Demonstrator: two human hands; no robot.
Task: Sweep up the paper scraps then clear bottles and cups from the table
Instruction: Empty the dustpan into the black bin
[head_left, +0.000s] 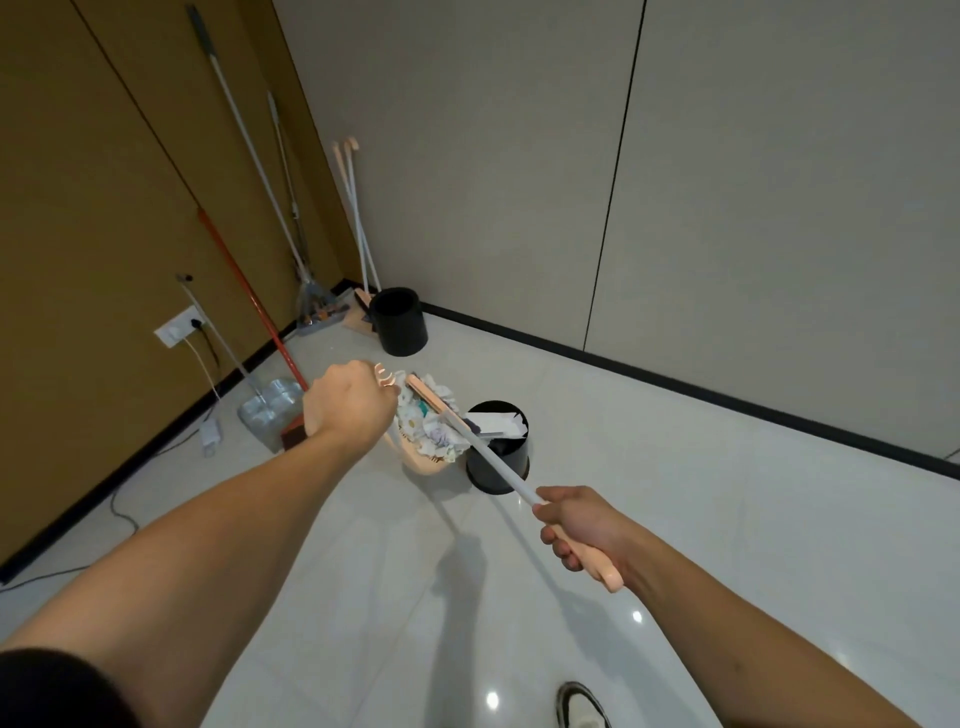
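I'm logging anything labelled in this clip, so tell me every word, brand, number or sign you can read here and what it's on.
No readable text anywhere in this view.
Paper scraps in the pink dustpan: coloured marks show, too blurred to read as words.
White papers in the near black bin: no legible print.
Wall socket plate: no marking can be made out.
Far black bin: plain, no label visible.
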